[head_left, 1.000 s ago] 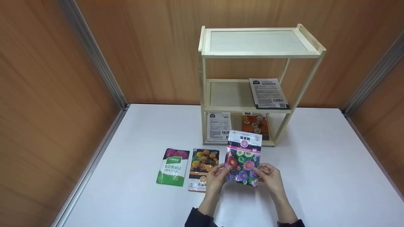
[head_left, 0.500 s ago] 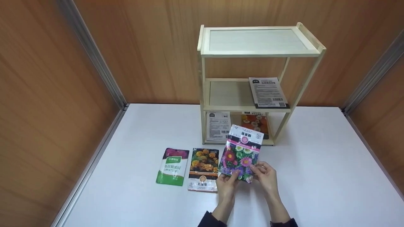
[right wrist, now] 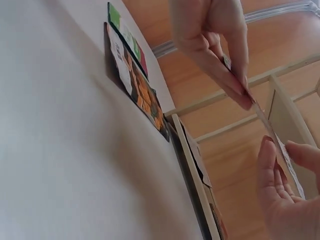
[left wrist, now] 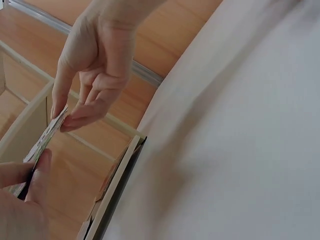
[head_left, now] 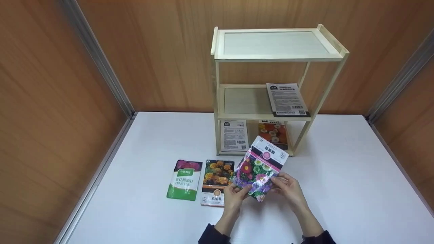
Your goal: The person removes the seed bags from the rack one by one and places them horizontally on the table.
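Both hands hold a seed packet (head_left: 259, 167) printed with pink, red, white and purple flowers, raised above the table and tilted to the right. My left hand (head_left: 234, 200) pinches its lower left edge between thumb and fingers. On the opposite edge, my right hand (head_left: 290, 189) pinches it the same way. Seen edge-on in the left wrist view, the packet (left wrist: 47, 132) is thin and sits between the fingertips of both hands. Beside the left hand lies a packet with orange flowers (head_left: 218, 173), partly covered by that hand. Farther left is a green and white packet (head_left: 184, 181).
A pale wooden three-tier rack (head_left: 278, 60) stands at the back of the white table (head_left: 145, 145). A text-covered packet (head_left: 288, 100) lies on its middle shelf. Its bottom shelf bears another text-covered packet (head_left: 234, 135) and an orange-flowered packet (head_left: 273, 132). Wood-grain panels (head_left: 162, 61) enclose the table.
The held packet has turned clockwise, its top now leaning right. The left hand shifted right, then back left, and the right hand moved left, then right, keeping hold of it.
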`<control>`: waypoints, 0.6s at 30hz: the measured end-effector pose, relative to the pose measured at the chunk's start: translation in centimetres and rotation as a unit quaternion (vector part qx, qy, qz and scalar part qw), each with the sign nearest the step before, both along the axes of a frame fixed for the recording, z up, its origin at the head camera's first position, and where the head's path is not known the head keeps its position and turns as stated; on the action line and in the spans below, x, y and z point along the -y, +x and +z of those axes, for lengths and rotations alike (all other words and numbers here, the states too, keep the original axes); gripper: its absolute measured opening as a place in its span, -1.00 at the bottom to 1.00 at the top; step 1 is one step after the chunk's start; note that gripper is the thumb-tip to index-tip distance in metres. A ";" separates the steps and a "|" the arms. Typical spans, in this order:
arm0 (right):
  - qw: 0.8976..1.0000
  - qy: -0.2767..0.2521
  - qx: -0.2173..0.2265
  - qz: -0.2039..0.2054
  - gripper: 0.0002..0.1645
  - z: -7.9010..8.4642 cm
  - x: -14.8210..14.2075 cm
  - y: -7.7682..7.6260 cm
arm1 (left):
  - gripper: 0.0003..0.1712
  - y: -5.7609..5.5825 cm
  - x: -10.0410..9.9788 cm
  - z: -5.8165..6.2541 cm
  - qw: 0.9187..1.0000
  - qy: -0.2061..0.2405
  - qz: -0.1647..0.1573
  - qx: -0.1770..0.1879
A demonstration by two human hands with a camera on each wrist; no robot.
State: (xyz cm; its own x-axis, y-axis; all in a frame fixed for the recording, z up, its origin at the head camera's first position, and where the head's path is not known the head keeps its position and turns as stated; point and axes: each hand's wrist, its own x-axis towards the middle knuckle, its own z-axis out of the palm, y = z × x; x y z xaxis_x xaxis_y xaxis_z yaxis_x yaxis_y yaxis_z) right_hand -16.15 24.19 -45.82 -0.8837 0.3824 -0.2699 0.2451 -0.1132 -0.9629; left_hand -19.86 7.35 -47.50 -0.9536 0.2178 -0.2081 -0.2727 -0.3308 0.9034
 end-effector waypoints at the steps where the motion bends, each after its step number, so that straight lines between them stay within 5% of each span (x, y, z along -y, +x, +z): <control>1: 1.000 0.003 0.002 0.002 -0.60 0.1 -0.4 0.0 | -0.73 -0.1 0.3 0.0 1.000 -0.003 -0.015 -0.001; 10: 0.999 0.029 0.004 0.039 -0.48 1.0 -4.0 0.4 | -0.60 -1.2 3.1 0.1 0.990 -0.023 -0.140 -0.012; 18: 0.993 0.058 0.005 0.101 -0.45 1.0 -5.3 0.9 | -0.61 -1.6 4.6 1.6 0.981 -0.062 -0.183 -0.011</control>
State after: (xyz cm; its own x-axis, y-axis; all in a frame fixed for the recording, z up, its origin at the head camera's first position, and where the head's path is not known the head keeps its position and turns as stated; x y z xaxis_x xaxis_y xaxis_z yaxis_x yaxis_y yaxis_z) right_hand -15.22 29.49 -44.80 -0.9432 0.2261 -0.2435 0.2610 0.0503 -0.9640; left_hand -21.50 2.75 -45.89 -0.8209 0.5203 -0.2355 -0.3335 -0.1019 0.9372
